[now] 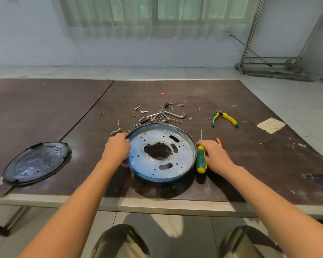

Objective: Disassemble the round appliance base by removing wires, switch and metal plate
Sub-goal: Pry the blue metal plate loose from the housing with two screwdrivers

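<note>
Looking down from the head view, the only one: the round base (157, 178) sat on the table (250, 164) near its front edge, open side up, between the two hands. The left hand (117, 146) gripped the base's left rim, fingers curled over the edge. The right hand (215, 155) lay just beside the right rim, fingers curled on the top end of a green-yellow screwdriver (201, 161) whose handle lay against the base wall.

Progress, as a judgement: mostly done. A black cover (36, 162) lay off, well apart at the left. A scatter of screws (160, 114) and bent metal bits lay just behind the base. Pliers (224, 119) lay further right, untouched. No wires or switch showed on the base, so those looked removed. The metal plate (147, 138), holed and with a ragged centre opening, was still seated inside the blue rim. Likely left: freeing and lifting that plate out. Whether any screws held it was too small to tell.
</note>
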